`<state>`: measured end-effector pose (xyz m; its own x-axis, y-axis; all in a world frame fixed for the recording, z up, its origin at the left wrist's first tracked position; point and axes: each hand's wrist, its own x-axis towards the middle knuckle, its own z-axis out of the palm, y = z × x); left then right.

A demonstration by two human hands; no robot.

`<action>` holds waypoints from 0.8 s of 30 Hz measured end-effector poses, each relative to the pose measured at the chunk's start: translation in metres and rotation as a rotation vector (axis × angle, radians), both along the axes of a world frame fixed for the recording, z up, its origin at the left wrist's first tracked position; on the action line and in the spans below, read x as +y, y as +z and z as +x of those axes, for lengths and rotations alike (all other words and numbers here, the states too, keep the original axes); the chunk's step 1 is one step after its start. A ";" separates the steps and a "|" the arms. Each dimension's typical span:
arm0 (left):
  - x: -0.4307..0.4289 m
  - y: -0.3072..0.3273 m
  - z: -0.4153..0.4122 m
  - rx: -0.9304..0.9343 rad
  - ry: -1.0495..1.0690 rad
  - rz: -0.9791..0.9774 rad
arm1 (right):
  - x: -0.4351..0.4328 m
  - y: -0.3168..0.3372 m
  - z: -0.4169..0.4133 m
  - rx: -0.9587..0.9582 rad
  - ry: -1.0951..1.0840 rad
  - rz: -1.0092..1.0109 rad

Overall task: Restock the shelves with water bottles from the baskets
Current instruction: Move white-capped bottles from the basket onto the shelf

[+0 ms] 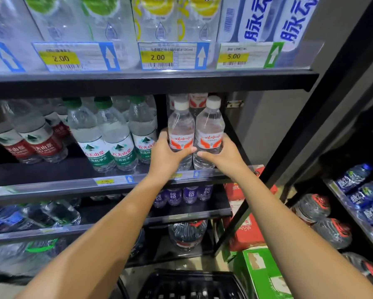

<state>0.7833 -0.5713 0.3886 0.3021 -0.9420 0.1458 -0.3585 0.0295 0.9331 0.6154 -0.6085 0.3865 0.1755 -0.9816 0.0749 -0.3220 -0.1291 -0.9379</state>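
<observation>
On the top shelf point(151, 80) we read three price tags. The first price tag point(60, 58) says 2.00, the second price tag point(157, 57) also says 2.00, and the third price tag point(233, 56) says 5.00. Above the third one stand blue-lettered bottles point(257, 20); only the character 脉 is clear to us.

On the middle shelf point(41, 171), from the left, stand red-label bottles point(38, 145) and then green-label bottles point(116, 149). Both are printed 农夫山泉, and the green ones also carry 饮用纯净水.

At the right end of this shelf the left hand point(168, 156) is clamped on the left bottle point(181, 126). The right hand point(226, 156) is clamped on the right bottle point(209, 126). The fingers curl round the lower halves and the thumbs nearly meet.

The two bottles are upright and touch each other. They have white caps and orange-red labels, which we read as 娃哈哈. Their bases are at the front edge of the shelf; we cannot tell if they rest on it. More bottles of this kind point(197, 101) stand behind them.

One shelf lower are purple-label bottles point(182, 195), marked 纯悦. A black basket point(192, 285) sits at the bottom between the arms. To the right are a red carton point(246, 231) and a green carton point(261, 275). On the next rack we see blue-label bottles point(354, 178).
</observation>
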 end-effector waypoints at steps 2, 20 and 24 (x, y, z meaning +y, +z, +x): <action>0.002 0.000 -0.003 -0.019 -0.010 -0.019 | 0.001 -0.002 -0.003 0.024 0.011 0.001; -0.036 -0.018 -0.004 -0.299 0.157 0.107 | -0.039 -0.020 0.018 0.282 -0.202 -0.129; -0.064 -0.024 0.000 -0.275 0.177 0.088 | -0.070 -0.019 0.026 0.230 -0.193 -0.091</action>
<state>0.7835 -0.6357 0.3650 0.4231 -0.8909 0.1654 -0.5895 -0.1320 0.7969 0.6418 -0.6781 0.3674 0.0095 -0.9895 0.1443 -0.5507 -0.1257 -0.8252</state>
